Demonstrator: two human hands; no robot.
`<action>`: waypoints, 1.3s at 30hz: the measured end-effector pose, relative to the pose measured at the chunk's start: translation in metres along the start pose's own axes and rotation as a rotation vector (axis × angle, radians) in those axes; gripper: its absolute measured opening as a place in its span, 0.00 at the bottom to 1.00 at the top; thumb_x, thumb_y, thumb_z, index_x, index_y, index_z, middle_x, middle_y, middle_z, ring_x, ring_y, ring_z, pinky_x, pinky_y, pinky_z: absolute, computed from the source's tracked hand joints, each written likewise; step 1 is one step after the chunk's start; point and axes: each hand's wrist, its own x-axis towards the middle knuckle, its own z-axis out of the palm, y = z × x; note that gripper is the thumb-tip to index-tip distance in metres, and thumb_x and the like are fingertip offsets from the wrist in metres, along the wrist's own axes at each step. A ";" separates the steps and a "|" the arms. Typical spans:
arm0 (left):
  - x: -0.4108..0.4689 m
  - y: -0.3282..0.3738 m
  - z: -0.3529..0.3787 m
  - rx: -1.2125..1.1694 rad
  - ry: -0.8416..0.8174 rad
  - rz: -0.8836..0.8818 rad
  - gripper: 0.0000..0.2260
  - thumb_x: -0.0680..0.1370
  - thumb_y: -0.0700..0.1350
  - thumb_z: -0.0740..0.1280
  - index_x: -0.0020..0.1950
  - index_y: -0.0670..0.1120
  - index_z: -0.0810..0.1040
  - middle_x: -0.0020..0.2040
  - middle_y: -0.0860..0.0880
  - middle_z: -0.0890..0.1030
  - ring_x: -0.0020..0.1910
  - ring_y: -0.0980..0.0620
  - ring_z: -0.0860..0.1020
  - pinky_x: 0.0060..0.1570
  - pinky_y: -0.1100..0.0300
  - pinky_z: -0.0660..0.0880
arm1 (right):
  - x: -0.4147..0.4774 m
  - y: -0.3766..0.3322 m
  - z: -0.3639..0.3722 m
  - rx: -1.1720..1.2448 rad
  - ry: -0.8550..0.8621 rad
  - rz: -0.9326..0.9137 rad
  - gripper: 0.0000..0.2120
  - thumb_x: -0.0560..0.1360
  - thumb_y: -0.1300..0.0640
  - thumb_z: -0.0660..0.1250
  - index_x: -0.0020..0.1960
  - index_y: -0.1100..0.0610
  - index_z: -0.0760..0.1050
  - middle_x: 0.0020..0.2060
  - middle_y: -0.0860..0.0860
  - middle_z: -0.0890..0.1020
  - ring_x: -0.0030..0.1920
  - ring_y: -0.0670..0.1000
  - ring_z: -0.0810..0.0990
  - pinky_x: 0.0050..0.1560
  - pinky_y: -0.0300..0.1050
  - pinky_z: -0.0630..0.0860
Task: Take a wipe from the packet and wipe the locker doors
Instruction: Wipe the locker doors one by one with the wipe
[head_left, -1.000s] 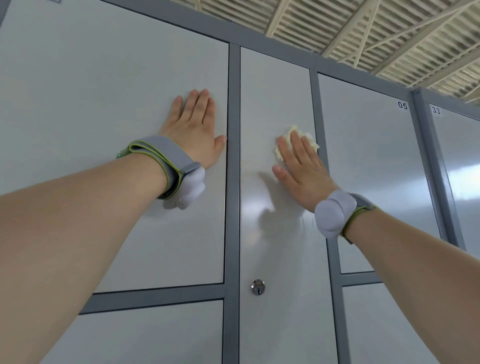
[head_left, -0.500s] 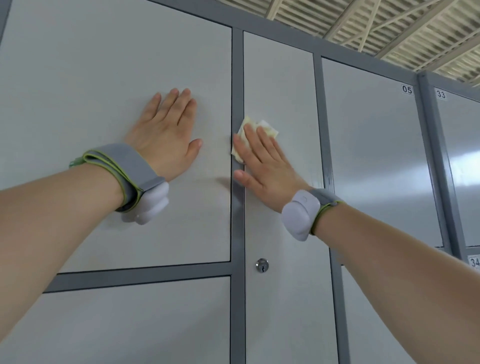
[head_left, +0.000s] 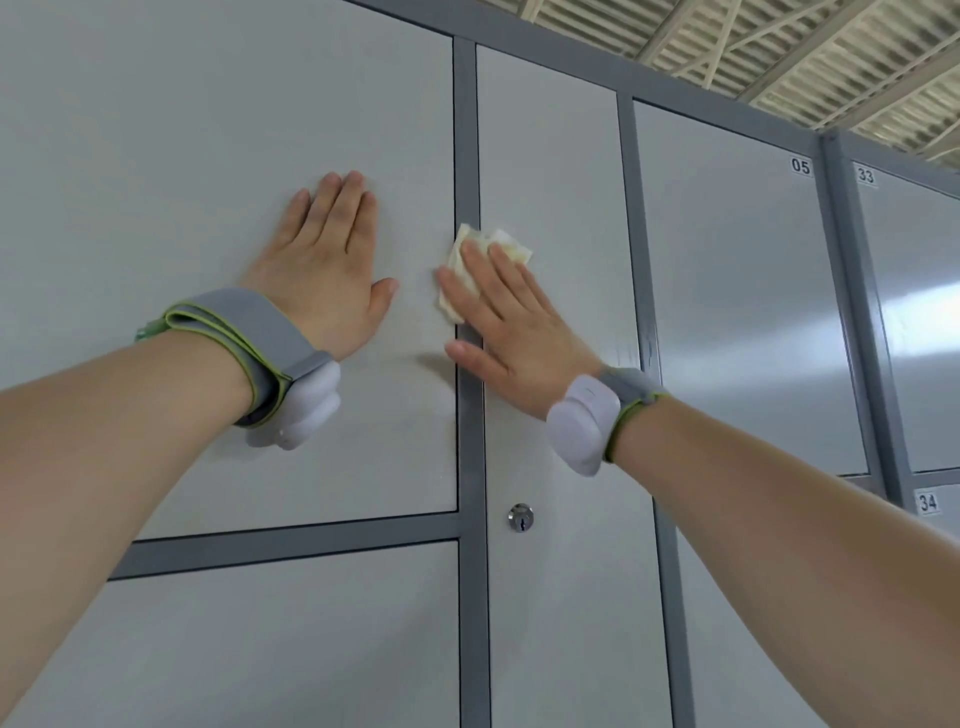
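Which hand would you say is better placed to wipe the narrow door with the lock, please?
The right hand: its straight fingers press the wipe flat at the left edge of that narrow door, over the grey divider. The left hand has no wipe and lies flat on the wide door beside it.

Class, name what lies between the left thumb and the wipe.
Head view: only bare panel of the left locker door separates the left hand from the wipe.

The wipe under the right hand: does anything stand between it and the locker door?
Nothing visible does. The right hand presses the wipe flat against the narrow door and the grey frame strip beside it.
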 end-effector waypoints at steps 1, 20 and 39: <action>0.000 0.000 0.000 -0.004 -0.003 -0.006 0.31 0.81 0.51 0.54 0.76 0.36 0.45 0.77 0.40 0.43 0.76 0.44 0.42 0.73 0.53 0.37 | -0.006 0.002 0.001 -0.012 -0.016 -0.015 0.35 0.74 0.35 0.38 0.77 0.49 0.45 0.77 0.52 0.45 0.76 0.53 0.40 0.74 0.46 0.37; 0.001 0.004 0.000 -0.035 -0.026 -0.040 0.31 0.81 0.50 0.54 0.76 0.36 0.45 0.78 0.41 0.43 0.76 0.45 0.41 0.73 0.53 0.38 | -0.030 0.026 0.000 -0.063 -0.025 0.213 0.40 0.73 0.30 0.36 0.77 0.52 0.39 0.77 0.55 0.41 0.76 0.54 0.38 0.74 0.46 0.36; 0.001 0.007 0.003 -0.035 -0.009 -0.049 0.32 0.81 0.51 0.54 0.76 0.35 0.44 0.77 0.40 0.43 0.76 0.44 0.41 0.73 0.52 0.37 | -0.029 0.021 -0.002 -0.020 -0.071 0.088 0.41 0.72 0.30 0.36 0.77 0.54 0.42 0.76 0.57 0.42 0.76 0.54 0.38 0.74 0.44 0.36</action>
